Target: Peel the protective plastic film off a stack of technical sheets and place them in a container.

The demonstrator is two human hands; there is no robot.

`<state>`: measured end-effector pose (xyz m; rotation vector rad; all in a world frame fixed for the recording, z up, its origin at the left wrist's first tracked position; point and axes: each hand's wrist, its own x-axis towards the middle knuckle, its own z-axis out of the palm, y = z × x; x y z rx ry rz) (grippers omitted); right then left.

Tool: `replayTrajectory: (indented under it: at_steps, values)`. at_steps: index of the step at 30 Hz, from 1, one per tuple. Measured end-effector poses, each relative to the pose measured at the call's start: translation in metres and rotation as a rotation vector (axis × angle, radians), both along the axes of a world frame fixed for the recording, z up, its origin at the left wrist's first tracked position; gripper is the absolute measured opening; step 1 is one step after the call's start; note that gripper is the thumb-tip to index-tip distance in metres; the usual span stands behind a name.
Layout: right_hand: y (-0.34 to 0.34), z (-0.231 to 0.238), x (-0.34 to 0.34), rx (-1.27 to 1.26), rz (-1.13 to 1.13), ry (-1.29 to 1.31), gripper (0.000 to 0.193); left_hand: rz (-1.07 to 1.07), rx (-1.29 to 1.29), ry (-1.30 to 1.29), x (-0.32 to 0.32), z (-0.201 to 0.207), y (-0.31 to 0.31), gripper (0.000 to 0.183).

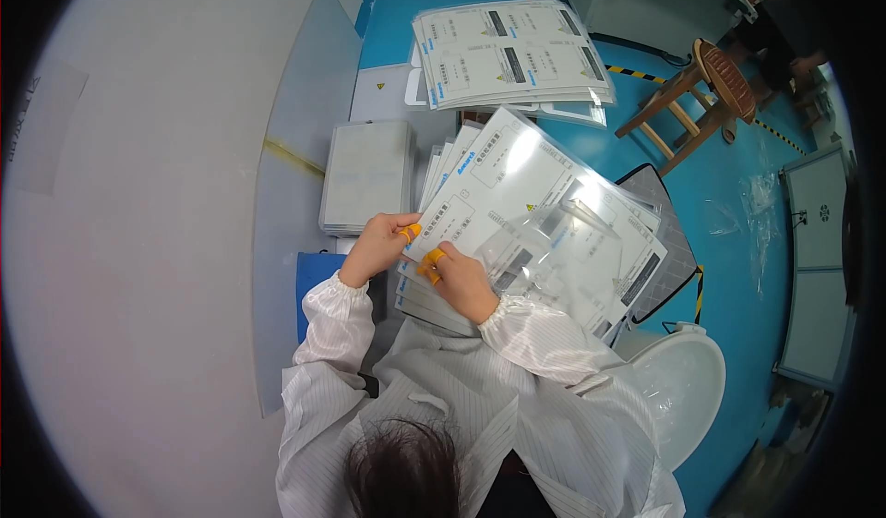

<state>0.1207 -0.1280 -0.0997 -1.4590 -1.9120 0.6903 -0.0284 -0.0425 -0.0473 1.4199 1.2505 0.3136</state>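
Pinching the sheet at its left corner is the left hand. The right hand curls by the near edge, grip unclear.

The sheet bears blue lettering, black characters and a yellow warning triangle; the far stack shows similar print. A white panel carries a yellow triangle; a wall notice, blurred dark characters.
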Motion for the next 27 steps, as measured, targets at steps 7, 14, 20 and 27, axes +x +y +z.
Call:
replayTrajectory:
  at_steps: [7,14,20,27]
  values:
    - [0.01,0.004,0.028,-0.07,-0.186,0.249,0.01,0.044,-0.079,-0.098,0.002,0.002,-0.002,0.031]
    - [0.022,-0.004,0.066,0.117,-0.191,0.971,0.012,-0.051,-0.083,-0.145,-0.005,0.0,0.003,0.03]
    - [0.016,-0.009,0.139,-0.014,-0.188,1.938,0.012,0.015,-0.15,-0.195,-0.009,-0.017,0.009,0.03]
    - [0.016,0.003,0.128,-0.154,-0.166,1.891,0.019,-0.352,0.032,-0.17,0.031,0.02,0.042,0.035]
